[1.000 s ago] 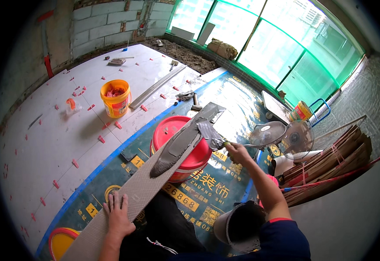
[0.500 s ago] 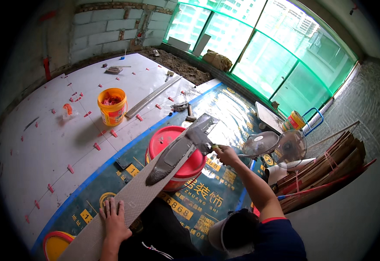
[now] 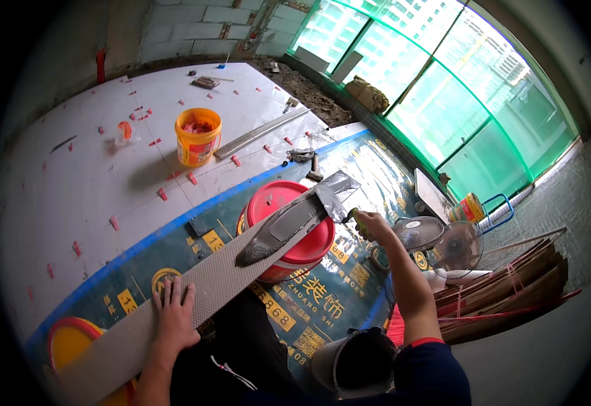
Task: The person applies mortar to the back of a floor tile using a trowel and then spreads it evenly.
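Note:
A long narrow tile strip (image 3: pixel 207 281), its textured back facing up, slants across a red-lidded bucket (image 3: pixel 317 245). Grey mortar (image 3: pixel 276 235) lies in a thick patch over its upper half. My left hand (image 3: pixel 175 319) presses flat on the bare lower part, fingers spread. In my right hand (image 3: pixel 372 227) is a putty knife (image 3: pixel 336 200) with a green handle. Its mortar-smeared blade is at the strip's far end, by the patch. Below the strip's lower end sits a second bucket, yellow with a red rim (image 3: pixel 62 336), partly covered by it.
Pale floor tiles (image 3: pixel 140 142) with red clips carry a yellow bucket (image 3: pixel 198 145) and a metal straightedge (image 3: pixel 261 135). A hammer (image 3: pixel 315 168) lies on the green floor sheet. Close on my right are a dark-mouthed bucket (image 3: pixel 329 362), a fan (image 3: pixel 459 247) and bundled cardboard (image 3: pixel 505 298).
The putty knife has shifted outward to the strip's far end, and its blade is turned differently. My left hand stays flat on the strip. The whole view has swung slightly.

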Tool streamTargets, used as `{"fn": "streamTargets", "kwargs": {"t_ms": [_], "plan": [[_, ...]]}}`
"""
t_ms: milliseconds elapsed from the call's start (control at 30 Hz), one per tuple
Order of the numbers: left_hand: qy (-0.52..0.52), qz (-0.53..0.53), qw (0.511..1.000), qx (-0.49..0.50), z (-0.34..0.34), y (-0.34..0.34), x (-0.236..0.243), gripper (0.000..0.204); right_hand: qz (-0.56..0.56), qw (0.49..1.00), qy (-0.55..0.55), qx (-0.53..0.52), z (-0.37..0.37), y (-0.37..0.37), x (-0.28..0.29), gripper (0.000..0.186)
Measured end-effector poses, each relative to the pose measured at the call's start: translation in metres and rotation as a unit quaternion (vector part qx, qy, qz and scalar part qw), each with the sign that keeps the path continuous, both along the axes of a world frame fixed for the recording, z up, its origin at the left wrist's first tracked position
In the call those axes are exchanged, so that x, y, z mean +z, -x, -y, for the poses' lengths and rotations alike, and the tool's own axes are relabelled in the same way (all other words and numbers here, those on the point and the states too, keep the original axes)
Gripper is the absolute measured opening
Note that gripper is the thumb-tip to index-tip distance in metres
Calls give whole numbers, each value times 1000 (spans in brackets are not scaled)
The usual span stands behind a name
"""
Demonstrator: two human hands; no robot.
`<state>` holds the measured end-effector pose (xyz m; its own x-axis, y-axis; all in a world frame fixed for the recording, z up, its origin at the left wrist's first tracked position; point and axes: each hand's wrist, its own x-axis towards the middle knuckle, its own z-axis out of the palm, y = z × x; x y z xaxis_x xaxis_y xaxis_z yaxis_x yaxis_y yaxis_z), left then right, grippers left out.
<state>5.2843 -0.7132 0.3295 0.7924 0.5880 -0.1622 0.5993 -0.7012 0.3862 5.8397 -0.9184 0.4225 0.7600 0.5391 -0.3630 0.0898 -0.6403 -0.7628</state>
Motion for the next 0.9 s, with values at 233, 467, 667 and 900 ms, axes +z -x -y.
{"fn": "streamTargets", "kwargs": {"t_ms": [233,467,667,900], "plan": [[-22,8,1000,0,4,-1,-4,99,-54,988,54,133,44,97,17,41],[30,-30,999,8,-3,5,12,97,-97,959,101,247,64,155,44,44],[23,-21,1000,3,-4,-1,6,102,-71,979,-4,190,13,162,24,45],[6,-32,999,-7,-1,0,5,102,-54,959,68,270,15,232,7,43]]}}
